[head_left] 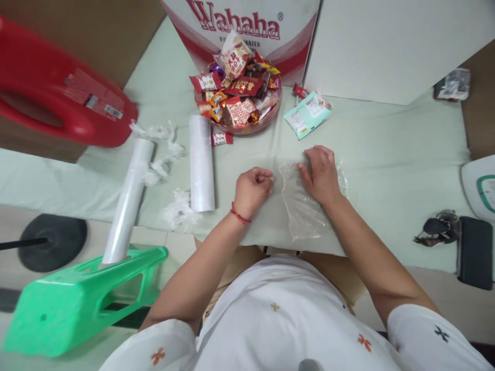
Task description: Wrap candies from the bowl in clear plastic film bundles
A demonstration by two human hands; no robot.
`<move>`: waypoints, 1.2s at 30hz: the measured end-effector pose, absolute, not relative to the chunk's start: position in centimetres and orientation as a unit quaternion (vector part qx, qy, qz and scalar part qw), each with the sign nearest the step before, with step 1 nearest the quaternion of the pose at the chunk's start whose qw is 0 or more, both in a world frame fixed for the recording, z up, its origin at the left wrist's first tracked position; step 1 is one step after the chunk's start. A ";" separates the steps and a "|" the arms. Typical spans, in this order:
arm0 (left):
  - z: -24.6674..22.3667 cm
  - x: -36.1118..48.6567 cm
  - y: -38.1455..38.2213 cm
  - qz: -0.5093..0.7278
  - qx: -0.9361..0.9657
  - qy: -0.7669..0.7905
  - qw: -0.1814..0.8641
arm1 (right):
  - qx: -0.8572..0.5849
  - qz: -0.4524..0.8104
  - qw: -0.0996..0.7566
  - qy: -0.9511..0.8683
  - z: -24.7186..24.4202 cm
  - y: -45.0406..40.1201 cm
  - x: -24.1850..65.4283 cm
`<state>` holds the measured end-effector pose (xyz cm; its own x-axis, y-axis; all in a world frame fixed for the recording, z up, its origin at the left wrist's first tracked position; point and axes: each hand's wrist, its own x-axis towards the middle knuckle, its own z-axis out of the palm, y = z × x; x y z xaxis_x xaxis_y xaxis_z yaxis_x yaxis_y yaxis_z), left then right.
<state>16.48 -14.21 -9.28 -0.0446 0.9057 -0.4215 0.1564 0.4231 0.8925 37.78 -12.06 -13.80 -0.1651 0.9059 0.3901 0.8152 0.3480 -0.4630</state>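
Observation:
A clear plastic bag (305,214) lies flat and slightly crumpled on the cloth in front of me. My right hand (320,172) rests on its upper part, fingers stretched out and thumb apart. To the left of the bag, my left hand (253,189) is closed in a loose curl just above the cloth; nothing shows between its fingers. A red string bracelet (240,214) circles that wrist. Farther back stands a glass bowl (247,128) heaped with wrapped snacks (242,85). A light green snack packet (307,114) lies beyond my right hand.
Two rolls of plastic bags (201,165) (129,201) lie at left, near crumpled plastic scraps (180,208). A green plastic stool (85,299) is below them. A red jug (65,87) stands back left, a Wahaha carton (251,31) behind. Keys (436,226) and a black phone (475,252) are right.

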 end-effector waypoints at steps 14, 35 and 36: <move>-8.5 18.8 -12.0 0.264 0.323 0.572 0.706 | -0.552 0.068 0.333 -0.762 -14.1 -12.0 37.9; -8.3 17.0 -12.7 0.188 0.380 0.560 0.712 | -0.567 0.101 0.321 -0.752 -13.8 -11.9 38.0; -8.4 17.5 -13.1 0.176 0.395 0.555 0.711 | -0.566 0.098 0.322 -0.753 -13.9 -11.9 38.0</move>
<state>17.52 -13.13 -8.44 0.3223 0.6887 -0.6495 0.1887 0.6256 0.7570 38.03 -11.92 -13.85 -0.1520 0.9146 0.3748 0.7887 0.3408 -0.5117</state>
